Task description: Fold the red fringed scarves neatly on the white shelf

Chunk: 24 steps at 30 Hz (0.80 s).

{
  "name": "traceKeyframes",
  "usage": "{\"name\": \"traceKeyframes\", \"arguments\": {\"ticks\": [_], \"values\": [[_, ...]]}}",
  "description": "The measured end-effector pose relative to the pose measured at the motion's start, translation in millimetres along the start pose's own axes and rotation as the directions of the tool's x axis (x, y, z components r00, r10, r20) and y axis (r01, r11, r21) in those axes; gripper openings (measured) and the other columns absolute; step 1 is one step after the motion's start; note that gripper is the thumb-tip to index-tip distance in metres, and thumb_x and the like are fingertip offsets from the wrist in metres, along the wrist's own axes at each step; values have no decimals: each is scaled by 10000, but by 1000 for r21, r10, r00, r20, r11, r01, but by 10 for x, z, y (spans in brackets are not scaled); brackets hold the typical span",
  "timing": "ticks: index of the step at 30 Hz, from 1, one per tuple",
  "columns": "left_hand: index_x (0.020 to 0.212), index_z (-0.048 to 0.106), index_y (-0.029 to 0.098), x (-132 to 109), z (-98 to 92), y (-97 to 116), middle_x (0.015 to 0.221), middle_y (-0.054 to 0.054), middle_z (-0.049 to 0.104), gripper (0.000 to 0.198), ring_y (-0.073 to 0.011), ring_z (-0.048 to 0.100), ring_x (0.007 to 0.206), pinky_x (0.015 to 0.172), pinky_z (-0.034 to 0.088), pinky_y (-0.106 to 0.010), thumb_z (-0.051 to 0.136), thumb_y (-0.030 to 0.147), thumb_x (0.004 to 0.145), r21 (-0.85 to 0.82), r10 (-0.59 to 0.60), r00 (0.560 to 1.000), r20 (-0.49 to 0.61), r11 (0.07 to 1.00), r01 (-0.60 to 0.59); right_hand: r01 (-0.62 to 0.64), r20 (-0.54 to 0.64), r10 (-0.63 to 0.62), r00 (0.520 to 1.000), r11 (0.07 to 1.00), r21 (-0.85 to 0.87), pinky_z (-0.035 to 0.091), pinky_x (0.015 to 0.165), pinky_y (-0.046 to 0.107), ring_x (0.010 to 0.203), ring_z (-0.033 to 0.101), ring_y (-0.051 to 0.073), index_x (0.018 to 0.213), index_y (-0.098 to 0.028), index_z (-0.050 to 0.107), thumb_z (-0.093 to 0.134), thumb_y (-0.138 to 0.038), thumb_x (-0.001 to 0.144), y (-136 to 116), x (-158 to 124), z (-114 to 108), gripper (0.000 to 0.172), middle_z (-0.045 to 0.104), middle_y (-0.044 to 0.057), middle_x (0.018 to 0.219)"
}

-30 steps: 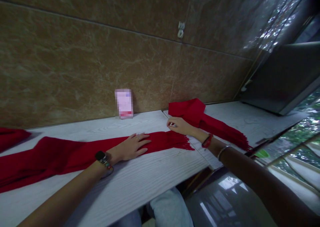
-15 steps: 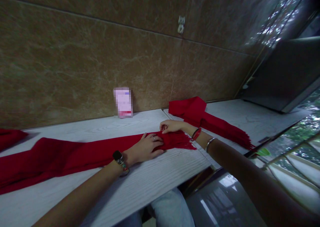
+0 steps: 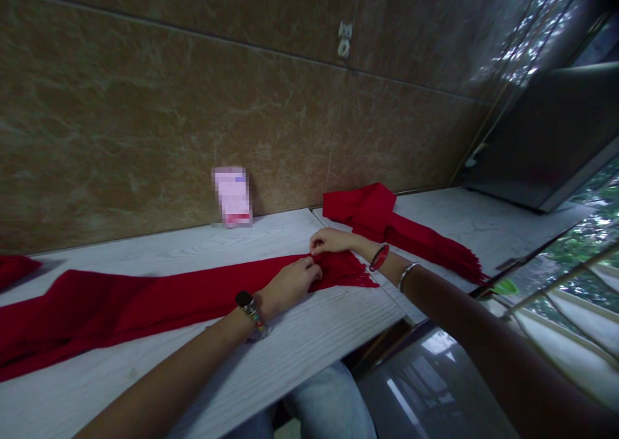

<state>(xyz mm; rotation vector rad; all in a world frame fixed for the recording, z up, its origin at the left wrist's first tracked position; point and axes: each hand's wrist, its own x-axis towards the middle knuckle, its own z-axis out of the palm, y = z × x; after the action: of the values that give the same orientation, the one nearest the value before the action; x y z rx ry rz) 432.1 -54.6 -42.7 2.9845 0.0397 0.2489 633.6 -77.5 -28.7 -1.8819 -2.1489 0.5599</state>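
A long red fringed scarf (image 3: 184, 295) lies lengthwise over the white wood-grain table (image 3: 309, 336), its fringe at the right end. My left hand (image 3: 293, 284), below a watch and beaded bracelet, rests on the scarf near that end with its fingers curled together on the cloth. At the scarf's far edge, my right hand (image 3: 331, 240) pinches the fabric between thumb and fingers. The two hands are close together, fingertips nearly meeting.
Another folded red scarf (image 3: 372, 210) lies behind and right of my right hand. More red cloth (image 3: 17, 269) is at the far left. A blurred pink item (image 3: 233, 196) leans on the brown wall (image 3: 145, 123). A dark appliance (image 3: 541, 142) stands at the right.
My left hand has slid toward my right hand, and its spread fingers have curled in. My right hand stays at the scarf's far edge. The view has shifted slightly.
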Motion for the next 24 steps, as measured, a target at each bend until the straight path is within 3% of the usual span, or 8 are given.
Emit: {"name": "traceKeyframes", "arguments": {"ticks": [4, 7, 9, 13, 17, 21, 24], "values": [[1120, 570, 189, -36, -16, 21, 1063, -99, 533, 298, -202, 516, 948, 821, 434, -321, 374, 160, 898, -7, 4, 1000, 3, 1000, -4, 22, 1, -22, 1000, 999, 28, 443, 646, 248, 697, 581, 143, 865, -140, 666, 611, -149, 706, -68, -79, -13, 168, 671, 27, 773], [1224, 528, 266, -76, -34, 67, 1223, -120, 456, 345, -273, 425, 1123, 902, 384, -430, 348, 281, 930, 40, 7, 1000, 6, 999, -7, 84, -182, -91, 979, 995, -47, 445, 741, 286, 824, 575, 166, 948, -135, 627, 581, -111, 722, -187, -245, -2, 232, 650, 71, 910], [1277, 472, 322, -107, -43, 69, 1339, -109, 373, 370, -309, 346, 1217, 940, 342, -487, 324, 347, 939, 32, 5, 998, 70, 999, -7, 134, -269, -163, 949, 983, -123, 437, 775, 305, 853, 558, 172, 915, -143, 619, 542, -120, 761, -258, -411, 41, 174, 631, 81, 931], [1353, 349, 351, -141, -51, 17, 1478, -91, 191, 446, -365, 150, 1331, 985, 242, -573, 299, 473, 927, -15, 4, 976, 216, 1000, -1, 256, -148, -292, 945, 941, -220, 429, 783, 307, 814, 541, 170, 820, -162, 606, 471, -125, 804, -238, -765, 161, 141, 615, 62, 839], [1367, 322, 335, -147, -67, 1, 1501, -99, 93, 497, -376, 85, 1344, 984, 204, -610, 282, 532, 912, -37, 10, 965, 262, 999, 0, 218, -75, -251, 965, 929, -300, 422, 782, 317, 810, 526, 179, 805, -168, 597, 460, -100, 775, -82, -1010, 113, 156, 595, 56, 800], [1357, 341, 333, -154, -89, 17, 1500, -102, 82, 496, -380, 67, 1345, 984, 202, -614, 290, 537, 908, -55, 14, 966, 259, 998, 1, 189, -153, -249, 956, 926, -326, 418, 774, 324, 814, 509, 183, 732, -176, 582, 477, -110, 754, -186, -1081, 2, 127, 575, 66, 814], [1360, 340, 298, -170, -81, 3, 1491, -100, 147, 478, -325, 109, 1353, 1014, 217, -560, 252, 491, 932, -88, 8, 976, 217, 996, 12, 276, -157, -330, 931, 917, -289, 410, 799, 323, 859, 496, 185, 750, -185, 565, 470, -119, 766, -375, -1035, 96, 118, 576, 66, 843]]}}
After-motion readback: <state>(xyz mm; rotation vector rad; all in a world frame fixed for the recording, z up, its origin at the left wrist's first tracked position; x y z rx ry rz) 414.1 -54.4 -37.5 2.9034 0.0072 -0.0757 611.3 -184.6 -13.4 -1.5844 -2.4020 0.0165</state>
